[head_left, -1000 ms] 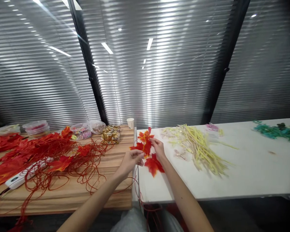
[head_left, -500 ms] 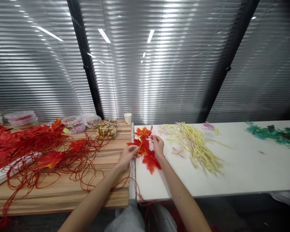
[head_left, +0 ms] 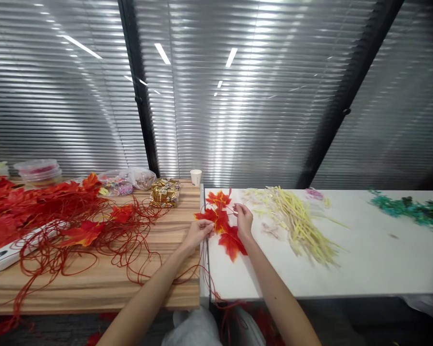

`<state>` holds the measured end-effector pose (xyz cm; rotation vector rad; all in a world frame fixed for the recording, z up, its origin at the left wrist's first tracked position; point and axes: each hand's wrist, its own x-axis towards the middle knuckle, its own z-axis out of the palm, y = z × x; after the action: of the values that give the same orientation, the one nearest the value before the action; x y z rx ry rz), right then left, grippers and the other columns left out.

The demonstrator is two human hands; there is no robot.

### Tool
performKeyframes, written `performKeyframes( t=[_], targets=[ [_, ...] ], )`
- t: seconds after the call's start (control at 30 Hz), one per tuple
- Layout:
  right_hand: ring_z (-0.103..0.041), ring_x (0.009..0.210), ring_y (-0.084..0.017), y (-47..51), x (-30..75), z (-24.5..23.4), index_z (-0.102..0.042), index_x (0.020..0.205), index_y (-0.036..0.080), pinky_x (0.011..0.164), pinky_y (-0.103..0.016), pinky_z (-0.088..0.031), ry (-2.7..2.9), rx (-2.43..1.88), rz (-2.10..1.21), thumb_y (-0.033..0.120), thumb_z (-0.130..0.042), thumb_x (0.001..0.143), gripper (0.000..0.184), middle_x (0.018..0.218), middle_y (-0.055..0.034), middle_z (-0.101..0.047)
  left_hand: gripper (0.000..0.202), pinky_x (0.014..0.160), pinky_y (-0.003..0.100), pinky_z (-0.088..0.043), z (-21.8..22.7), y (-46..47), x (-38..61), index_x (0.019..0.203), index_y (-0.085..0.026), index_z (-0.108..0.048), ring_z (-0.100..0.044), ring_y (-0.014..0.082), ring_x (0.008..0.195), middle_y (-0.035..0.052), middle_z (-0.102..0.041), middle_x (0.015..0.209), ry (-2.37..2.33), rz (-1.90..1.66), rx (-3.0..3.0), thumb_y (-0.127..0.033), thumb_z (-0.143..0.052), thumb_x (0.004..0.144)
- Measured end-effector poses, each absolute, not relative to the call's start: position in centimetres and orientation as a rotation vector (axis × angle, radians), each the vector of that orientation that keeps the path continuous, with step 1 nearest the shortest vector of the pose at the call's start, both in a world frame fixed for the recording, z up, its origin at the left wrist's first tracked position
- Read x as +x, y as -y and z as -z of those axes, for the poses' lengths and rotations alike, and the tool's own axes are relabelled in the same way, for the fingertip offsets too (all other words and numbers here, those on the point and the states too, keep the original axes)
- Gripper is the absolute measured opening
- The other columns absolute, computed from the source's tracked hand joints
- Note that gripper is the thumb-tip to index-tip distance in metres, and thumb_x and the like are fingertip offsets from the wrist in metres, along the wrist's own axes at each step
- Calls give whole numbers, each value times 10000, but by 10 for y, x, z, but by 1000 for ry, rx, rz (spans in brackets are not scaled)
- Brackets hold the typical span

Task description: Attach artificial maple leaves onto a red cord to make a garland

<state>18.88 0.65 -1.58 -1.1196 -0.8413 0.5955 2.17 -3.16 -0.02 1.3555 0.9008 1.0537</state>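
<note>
A small cluster of red-orange artificial maple leaves (head_left: 221,220) lies at the left edge of the white table, near the seam with the wooden one. At the cluster's left side, my left hand (head_left: 198,234) pinches the edge of a maple leaf between thumb and fingers. On the other side my right hand (head_left: 244,221) is closed at the fingertips around a thin red cord that runs to the leaves. The lowest leaf (head_left: 232,242) hangs below, between both hands. More red cord (head_left: 212,287) trails down past the table's front edge toward my lap.
Tangled red cords (head_left: 130,250) and a heap of maple leaves (head_left: 21,206) cover the wooden table, partly over a white power strip (head_left: 12,252). Behind stand a gold packet (head_left: 165,193) and a paper cup (head_left: 196,177). Yellow strips (head_left: 298,223) and green foliage (head_left: 411,207) lie right.
My right hand has drawn slightly away from the leaves, and a length of thin cord shows between them. My left hand stays at the leaf. The whole view has shifted a little.
</note>
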Motion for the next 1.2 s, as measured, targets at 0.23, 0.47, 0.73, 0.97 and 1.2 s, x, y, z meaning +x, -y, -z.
performKeyframes(
  t=[0.23, 0.47, 0.73, 0.97, 1.2],
  targets=[
    [-564, 837, -191, 6, 176, 7, -603, 868, 157, 743, -309, -426, 980, -1074, -505, 405, -480, 752, 300, 895, -76, -634, 320, 483, 188, -334, -1, 30, 20, 693, -100, -604, -464, 77, 505, 3, -547, 554, -927, -1081, 1361, -413, -639, 638],
    [-567, 840, -191, 7, 179, 7, -603, 870, 156, 740, -313, -426, 972, -1113, -461, 368, -462, 764, 276, 888, -72, -630, 333, 475, 189, -352, 5, 23, 19, 723, -103, -607, -485, 76, 492, 4, -561, 577, -966, -1114, 1310, -416, -649, 618],
    [-566, 843, -191, 15, 174, 0, -597, 875, 157, 746, -330, -440, 1087, -1143, -283, 315, -448, 792, 233, 900, -76, -627, 304, 474, 193, -370, 4, 25, 18, 737, -101, -608, -496, 80, 499, 2, -549, 589, -1004, -1151, 1281, -390, -625, 645],
    [-581, 885, -168, 35, 148, 3, -596, 1004, 231, 786, -320, -470, 1788, -854, -146, 165, -434, 803, 266, 964, -45, -629, 269, 479, 201, -372, 3, 24, 20, 691, -104, -606, -478, 86, 509, 12, -562, 598, -939, -1205, 1281, -365, -630, 632],
    [-556, 975, -179, 28, 147, 9, -578, 1093, 250, 861, -332, -438, 1930, -939, -254, 227, -436, 829, 301, 1076, -50, -598, 267, 476, 191, -361, 7, 21, 18, 653, -109, -571, -446, 72, 484, -6, -522, 561, -881, -1214, 1263, -374, -597, 668]
  ],
)
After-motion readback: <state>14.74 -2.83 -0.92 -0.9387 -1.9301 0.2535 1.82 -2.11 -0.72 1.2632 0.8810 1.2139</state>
